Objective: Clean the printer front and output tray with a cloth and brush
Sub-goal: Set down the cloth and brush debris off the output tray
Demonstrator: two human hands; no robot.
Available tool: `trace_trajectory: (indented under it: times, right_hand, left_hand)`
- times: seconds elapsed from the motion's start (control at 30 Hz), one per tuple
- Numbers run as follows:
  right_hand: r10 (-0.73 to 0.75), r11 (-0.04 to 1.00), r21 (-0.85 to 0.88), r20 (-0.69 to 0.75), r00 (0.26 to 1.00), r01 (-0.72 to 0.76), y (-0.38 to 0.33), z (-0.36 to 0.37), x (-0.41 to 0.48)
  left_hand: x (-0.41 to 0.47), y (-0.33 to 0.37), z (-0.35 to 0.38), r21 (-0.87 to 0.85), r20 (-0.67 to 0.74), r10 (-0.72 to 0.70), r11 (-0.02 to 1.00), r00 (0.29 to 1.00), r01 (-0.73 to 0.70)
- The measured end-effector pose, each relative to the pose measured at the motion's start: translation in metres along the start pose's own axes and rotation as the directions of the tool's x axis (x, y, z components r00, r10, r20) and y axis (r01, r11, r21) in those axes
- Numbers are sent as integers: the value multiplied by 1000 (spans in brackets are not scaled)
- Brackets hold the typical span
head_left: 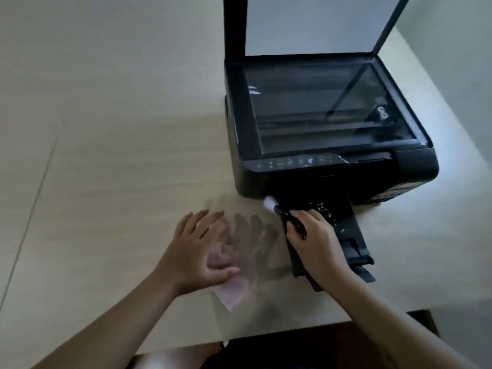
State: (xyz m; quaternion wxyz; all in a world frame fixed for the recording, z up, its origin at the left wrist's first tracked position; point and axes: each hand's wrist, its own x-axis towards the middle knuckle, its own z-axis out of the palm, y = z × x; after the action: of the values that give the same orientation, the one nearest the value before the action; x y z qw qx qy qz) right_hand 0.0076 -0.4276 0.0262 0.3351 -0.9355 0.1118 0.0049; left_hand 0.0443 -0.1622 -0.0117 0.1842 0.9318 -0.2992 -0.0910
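Table (106, 145) of pale wood grain fills the view, and a black printer (319, 123) stands on it beyond the fingers of both hands, on the right side. Its scanner lid (306, 22) is raised upright at the back, so the glass plate (327, 107) lies bare. A row of small buttons, the control panel (295, 162), runs along the front edge, just beyond the right fingertips.

The output tray (343, 235) is pulled out from the printer front toward the person; the right hand (314, 243) lies over its left part and hides that part. Small white specks are scattered on the dark tray surface, just right of the right fingers. The right fingers are closed around the black handle of a brush (286, 217); its white tip points up-left, beyond the knuckles, and sits at the left corner where the tray meets the printer front.

The left hand (197, 251) is flat, fingers spread wide and pointing away from the person, holding nothing in a grip. A pink cloth (231, 291) lies on the table under the palm and thumb, with one corner sticking out below the thumb. The area right of the left fingers is motion-blurred, approx. between both hands, so I cannot tell how far the cloth reaches there.
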Motion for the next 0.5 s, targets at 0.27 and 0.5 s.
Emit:
trace_trajectory:
  times: [0.27,0.5]
  right_hand:
    - [202,977,-2,-311,929,-213,68,-67,14]
    - [28,965,-253,-157,987,-67,29,-24,21]
  left_hand:
    - [149,70,-89,217,-497,310,949,811,-230]
    - [225,95,-88,75,-105,91,994,990,-83]
